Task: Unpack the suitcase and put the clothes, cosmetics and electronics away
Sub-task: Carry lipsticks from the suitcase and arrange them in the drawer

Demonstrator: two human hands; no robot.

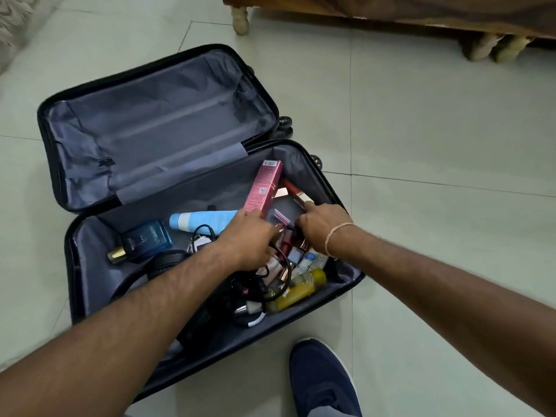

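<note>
The black suitcase [90, 296] lies open on the floor; its far half shows only grey lining. The near half holds cosmetics and electronics. My left hand [249, 239] grips the lower end of a tall pink box [266, 185], which stands tilted upward. My right hand [322, 225] reaches into a heap of small lipsticks and tubes [285, 239], fingers curled on a small purple tube [281, 218] and index finger pointing ahead. A light blue tube [201, 221], a blue perfume bottle [147, 239], a yellow bottle [298, 291], black headphones [168, 261] and tangled cables [255, 290] lie around.
My dark blue shoe [325, 383] stands on the pale floor tiles just right of the suitcase's near corner. Wooden furniture with turned legs [240, 22] runs along the top edge. A rug [18, 28] shows at the top left.
</note>
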